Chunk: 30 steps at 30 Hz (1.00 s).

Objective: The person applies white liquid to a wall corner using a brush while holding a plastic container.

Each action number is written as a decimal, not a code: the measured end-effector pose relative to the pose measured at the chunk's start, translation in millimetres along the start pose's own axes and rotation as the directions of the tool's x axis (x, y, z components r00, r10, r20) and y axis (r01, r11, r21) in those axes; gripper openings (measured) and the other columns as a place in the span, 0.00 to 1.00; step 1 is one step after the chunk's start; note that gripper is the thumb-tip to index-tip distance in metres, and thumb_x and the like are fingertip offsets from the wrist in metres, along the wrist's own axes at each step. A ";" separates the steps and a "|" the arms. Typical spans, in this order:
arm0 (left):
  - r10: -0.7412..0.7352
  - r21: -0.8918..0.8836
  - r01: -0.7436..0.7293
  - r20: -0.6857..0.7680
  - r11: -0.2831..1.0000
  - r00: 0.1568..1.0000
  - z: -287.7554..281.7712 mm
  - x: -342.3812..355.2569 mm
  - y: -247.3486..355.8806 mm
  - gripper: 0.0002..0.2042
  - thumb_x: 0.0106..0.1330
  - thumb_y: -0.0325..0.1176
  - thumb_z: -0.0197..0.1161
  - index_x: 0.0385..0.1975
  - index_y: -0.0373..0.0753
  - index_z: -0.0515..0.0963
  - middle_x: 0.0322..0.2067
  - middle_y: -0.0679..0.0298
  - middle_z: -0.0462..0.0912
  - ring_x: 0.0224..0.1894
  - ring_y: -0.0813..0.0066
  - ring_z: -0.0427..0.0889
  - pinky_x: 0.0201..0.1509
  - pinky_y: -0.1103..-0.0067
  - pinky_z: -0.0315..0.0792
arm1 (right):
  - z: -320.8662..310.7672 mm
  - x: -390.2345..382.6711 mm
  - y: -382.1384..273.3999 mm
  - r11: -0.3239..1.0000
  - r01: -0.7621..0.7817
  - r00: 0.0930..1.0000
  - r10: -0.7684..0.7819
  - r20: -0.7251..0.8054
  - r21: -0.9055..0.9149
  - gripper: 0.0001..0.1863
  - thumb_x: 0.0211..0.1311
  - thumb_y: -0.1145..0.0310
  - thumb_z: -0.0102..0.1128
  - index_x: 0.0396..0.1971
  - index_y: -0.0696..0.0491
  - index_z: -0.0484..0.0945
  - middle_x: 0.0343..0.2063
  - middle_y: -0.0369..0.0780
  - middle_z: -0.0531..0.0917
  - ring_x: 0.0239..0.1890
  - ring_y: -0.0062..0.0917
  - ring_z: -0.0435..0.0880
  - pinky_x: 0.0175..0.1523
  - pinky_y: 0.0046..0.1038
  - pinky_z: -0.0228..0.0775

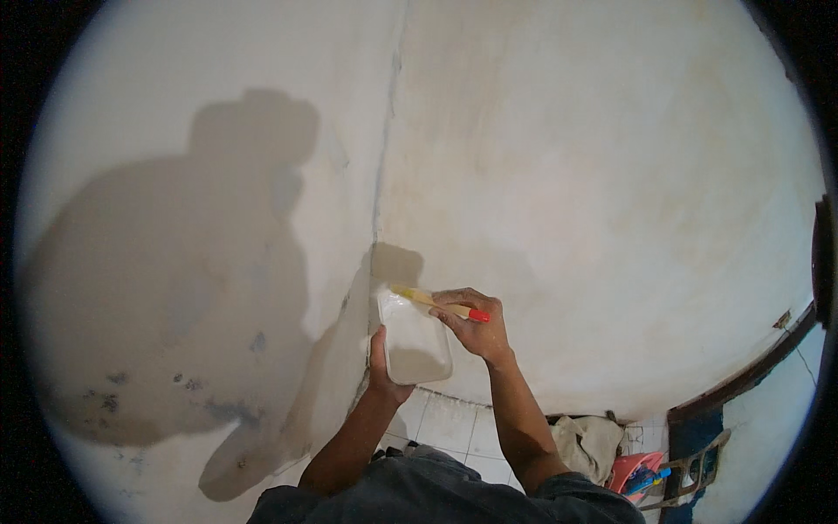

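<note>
A white rectangular tub [441, 365] with rounded corners is held up near the wall corner. My left hand [388, 371] is closed around its lower left side, thumb along the edge. White paint [410, 327] seems to lie inside it. My right hand [478, 323] grips a paintbrush [445, 307] with a pale wooden handle and a red end. The brush points left, its yellowish bristles over the far end of the tub. Whether the bristles touch the paint I cannot tell.
Two off-white walls meet at a cracked corner seam [384, 157]. Dark stains [109, 402] mark the left wall, where my shadow falls. White floor tiles [445, 424] show below. At lower right are a beige cloth [587, 445], a pink container [630, 472] and a wooden frame [717, 445].
</note>
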State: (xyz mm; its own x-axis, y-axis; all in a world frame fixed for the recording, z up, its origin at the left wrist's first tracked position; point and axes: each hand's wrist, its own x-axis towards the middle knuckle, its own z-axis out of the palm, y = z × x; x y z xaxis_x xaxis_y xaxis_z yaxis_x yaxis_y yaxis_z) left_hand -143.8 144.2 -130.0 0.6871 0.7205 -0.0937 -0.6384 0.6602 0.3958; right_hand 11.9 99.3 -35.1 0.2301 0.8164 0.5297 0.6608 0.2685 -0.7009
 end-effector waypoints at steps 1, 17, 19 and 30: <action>0.009 0.000 -0.009 0.008 1.000 1.000 2.7 -1.0 0.0 0.28 0.70 0.58 0.43 0.62 0.46 0.67 0.54 0.62 0.76 0.55 0.64 0.77 0.59 0.64 0.72 | -4.4 -0.4 -4.2 0.997 0.011 0.999 -0.008 0.032 -0.072 0.11 0.51 0.71 0.73 0.33 0.57 0.84 0.39 0.43 0.87 0.39 0.32 0.86 0.47 0.29 0.79; -0.019 0.002 0.018 0.031 1.000 0.999 1.2 0.4 -2.2 0.29 0.70 0.58 0.42 0.62 0.44 0.65 0.54 0.57 0.75 0.56 0.61 0.76 0.59 0.62 0.73 | 6.4 -11.3 5.6 0.997 -0.016 1.000 0.018 -0.020 0.080 0.07 0.54 0.74 0.71 0.32 0.59 0.84 0.37 0.45 0.87 0.42 0.30 0.87 0.50 0.28 0.78; -0.015 0.005 0.015 0.018 1.000 1.000 1.9 0.9 -1.9 0.29 0.70 0.58 0.42 0.63 0.44 0.64 0.54 0.57 0.74 0.56 0.61 0.76 0.59 0.62 0.73 | 4.3 -11.3 2.8 0.996 -0.033 0.999 0.035 -0.018 0.082 0.08 0.54 0.74 0.71 0.33 0.60 0.84 0.37 0.45 0.87 0.42 0.30 0.87 0.50 0.28 0.78; -0.030 -0.033 0.033 0.080 0.999 0.996 4.0 -1.8 -1.4 0.29 0.70 0.57 0.44 0.63 0.45 0.66 0.54 0.63 0.76 0.55 0.64 0.77 0.59 0.63 0.72 | -29.4 33.8 -18.5 0.879 -0.417 0.889 0.447 -0.095 0.231 0.12 0.61 0.69 0.63 0.21 0.59 0.78 0.17 0.39 0.81 0.17 0.19 0.77 0.22 0.24 0.67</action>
State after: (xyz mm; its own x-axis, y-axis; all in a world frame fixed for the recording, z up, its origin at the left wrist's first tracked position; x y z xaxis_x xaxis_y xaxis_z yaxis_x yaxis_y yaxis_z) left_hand -142.8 141.2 -126.8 0.7315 0.6811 -0.0321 -0.6265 0.6900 0.3623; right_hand 28.4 106.9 9.8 0.5682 0.7974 0.2029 0.3196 0.0134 -0.9475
